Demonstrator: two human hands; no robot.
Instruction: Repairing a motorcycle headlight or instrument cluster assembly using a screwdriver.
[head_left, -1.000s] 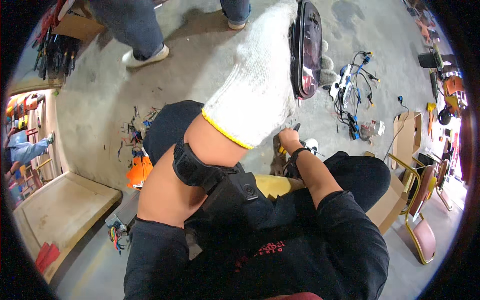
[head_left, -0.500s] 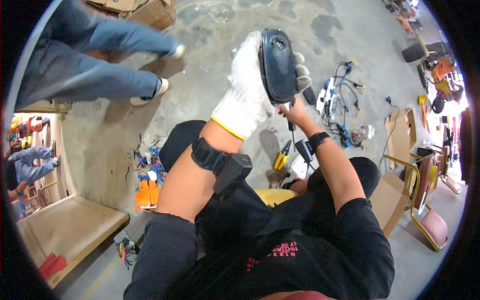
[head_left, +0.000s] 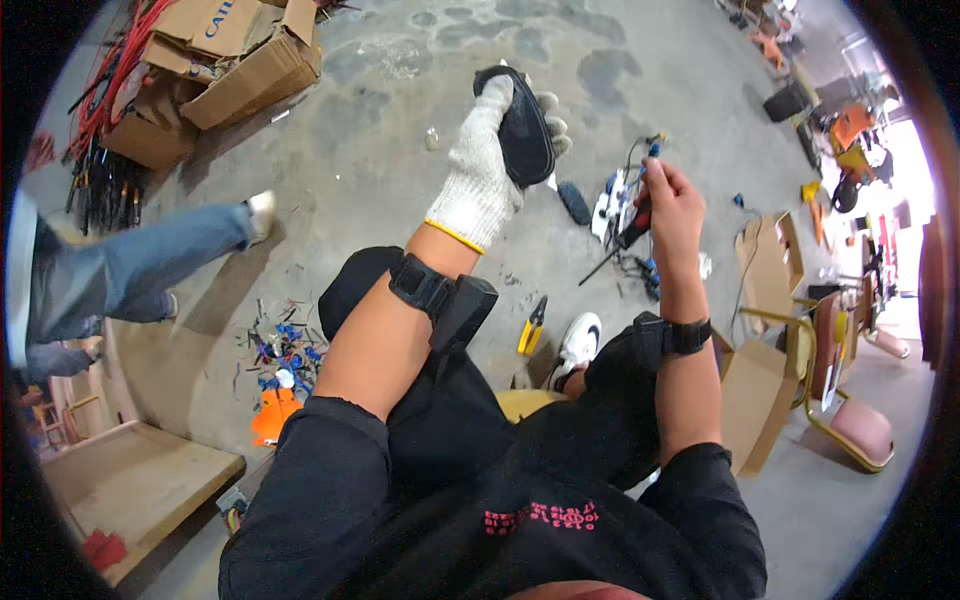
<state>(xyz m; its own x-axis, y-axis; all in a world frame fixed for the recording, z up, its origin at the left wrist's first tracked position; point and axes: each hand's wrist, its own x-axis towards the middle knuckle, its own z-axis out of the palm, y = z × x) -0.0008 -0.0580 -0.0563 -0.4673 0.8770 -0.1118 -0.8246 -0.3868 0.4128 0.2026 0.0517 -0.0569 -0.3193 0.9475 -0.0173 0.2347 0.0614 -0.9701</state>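
Observation:
My left hand (head_left: pixel 482 165), in a white knit glove with a yellow cuff, is closed around a black elongated oval casing (head_left: pixel 526 135). Its thumb lies over the upper end, and the fingertips show along the far edge. What the casing is cannot be made out. My bare right hand (head_left: pixel 675 205) is raised to the right, apart from the casing. A screwdriver (head_left: pixel 633 230) with a black and red handle is held in it, the thin shaft slanting down to the left. The thumb and forefinger tips are pressed together; whether they pinch something small is unclear.
Yellow-handled pliers (head_left: pixel 533 326) lie on the floor before my shoe (head_left: pixel 578 345). Beyond the right hand are cables (head_left: pixel 640 270) and a dark oblong piece (head_left: pixel 574 203). Wire scraps (head_left: pixel 285 345) lie left, near a wooden platform (head_left: pixel 150 490). A walking person's leg (head_left: pixel 150 255) is far left; cartons (head_left: pixel 250 65) stand behind.
My right hand has moved from the casing's lower end out to the right with the screwdriver. The casing has shifted slightly left and turned. The walking person has moved farther left and nearer.

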